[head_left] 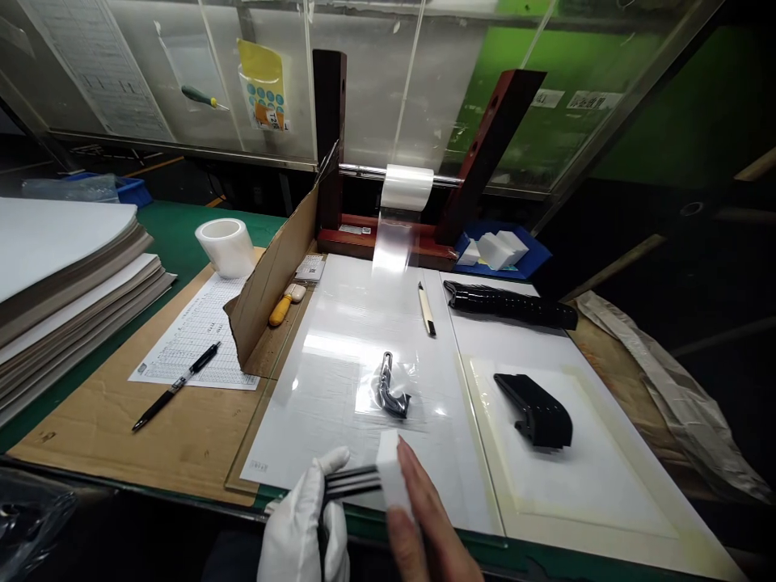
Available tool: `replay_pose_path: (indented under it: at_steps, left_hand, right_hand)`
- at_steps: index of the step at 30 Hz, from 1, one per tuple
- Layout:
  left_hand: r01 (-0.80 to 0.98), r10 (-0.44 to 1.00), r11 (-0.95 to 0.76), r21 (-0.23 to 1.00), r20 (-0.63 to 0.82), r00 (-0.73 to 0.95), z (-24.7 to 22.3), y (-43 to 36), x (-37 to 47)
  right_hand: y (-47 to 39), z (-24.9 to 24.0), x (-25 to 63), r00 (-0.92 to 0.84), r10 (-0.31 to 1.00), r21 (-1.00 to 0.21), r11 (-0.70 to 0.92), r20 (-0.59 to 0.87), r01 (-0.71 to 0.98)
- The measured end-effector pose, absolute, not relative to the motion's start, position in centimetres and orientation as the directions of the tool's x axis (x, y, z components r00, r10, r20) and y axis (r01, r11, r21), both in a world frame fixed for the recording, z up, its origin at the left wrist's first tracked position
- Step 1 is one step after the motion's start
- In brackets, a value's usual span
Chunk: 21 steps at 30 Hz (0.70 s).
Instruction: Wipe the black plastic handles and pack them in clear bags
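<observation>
Head view: my gloved left grip (297, 525) is closed around dark strips (357, 482); my bare right grip (432, 525) pinches a white block (393, 475) at their right ends. Curved black part (388, 386) lies beyond, on the worktop (182, 218).

Green worktop (182, 212), brown cardboard sheet (206, 432), glass panel (291, 420), stacked white sheets (66, 291).

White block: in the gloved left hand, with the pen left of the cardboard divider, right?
Wrong hand. Head view shows the block in the bare right hand; the gloved left hand holds the black piece. The pen is left of the divider, as you say.
</observation>
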<state>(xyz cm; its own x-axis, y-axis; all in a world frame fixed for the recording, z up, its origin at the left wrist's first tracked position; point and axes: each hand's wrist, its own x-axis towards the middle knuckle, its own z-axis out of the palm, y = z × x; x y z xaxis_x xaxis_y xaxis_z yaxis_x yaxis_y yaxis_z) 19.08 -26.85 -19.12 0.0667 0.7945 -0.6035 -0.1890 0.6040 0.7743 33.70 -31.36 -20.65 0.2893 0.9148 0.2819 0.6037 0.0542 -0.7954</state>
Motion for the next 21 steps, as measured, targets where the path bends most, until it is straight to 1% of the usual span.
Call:
replay_pose_path:
  at_steps: [1, 2, 5, 8, 9, 10, 13, 15, 16, 18, 20, 21]
  left_hand:
    - [-0.191, 0.789, 0.612, 0.768, -0.61, 0.073, -19.5, -27.0, 19.3]
    - [-0.189, 0.787, 0.615, 0.766, -0.611, 0.084, -19.8, -27.1, 19.5]
    - [-0.163, 0.792, 0.611, 0.775, -0.6, 0.116, -20.9, -27.2, 19.8]
    - [-0.137, 0.826, 0.563, 0.815, -0.554, 0.101, -21.8, -27.4, 19.4]
    - [-0.129, 0.84, 0.542, 0.83, -0.535, 0.09, -22.0, -27.6, 19.2]
    - [-0.12, 0.852, 0.524, 0.843, -0.518, 0.082, -22.2, -27.9, 18.9]
    - [-0.084, 0.871, 0.491, 0.867, -0.484, 0.083, -22.6, -28.7, 18.2]
    - [-0.059, 0.878, 0.477, 0.877, -0.471, 0.089, -22.7, -29.2, 18.0]
    - [-0.048, 0.881, 0.471, 0.881, -0.466, 0.086, -22.8, -29.3, 18.0]
    - [-0.03, 0.887, 0.458, 0.888, -0.455, 0.076, -22.9, -29.6, 18.0]
    - [-0.012, 0.894, 0.445, 0.895, -0.444, 0.064, -23.0, -29.6, 17.9]
    - [-0.003, 0.896, 0.442, 0.897, -0.441, 0.058, -23.0, -29.6, 17.9]
  right_hand:
    - [-31.2, -21.0, 33.5, 0.249, 0.898, -0.737, 0.112, 0.362, 0.666]
    - [-31.0, -21.2, 33.5, 0.196, 0.891, -0.686, 0.159, 0.41, 0.71]
    - [-30.5, -21.3, 34.8, 0.061, 0.902, -0.58, 0.222, 0.428, 0.784]
    - [-30.2, -21.0, 36.4, -0.146, 0.845, -0.382, 0.378, 0.515, 0.843]
    - [-30.2, -21.0, 36.7, -0.206, 0.827, -0.33, 0.419, 0.523, 0.846]
    - [-30.2, -21.0, 36.8, -0.23, 0.828, -0.306, 0.426, 0.512, 0.852]
    - [-30.4, -21.1, 36.6, -0.189, 0.856, -0.295, 0.361, 0.481, 0.884]
    - [-30.4, -21.1, 36.3, -0.231, 0.835, -0.264, 0.401, 0.499, 0.877]
    - [-30.4, -21.1, 36.2, -0.241, 0.838, -0.266, 0.407, 0.489, 0.874]
    - [-30.2, -20.8, 36.3, -0.195, 0.874, -0.3, 0.351, 0.445, 0.887]
    - [-30.1, -20.4, 36.3, -0.163, 0.873, -0.311, 0.331, 0.46, 0.891]
    - [-30.1, -20.3, 36.3, -0.188, 0.857, -0.301, 0.362, 0.479, 0.882]
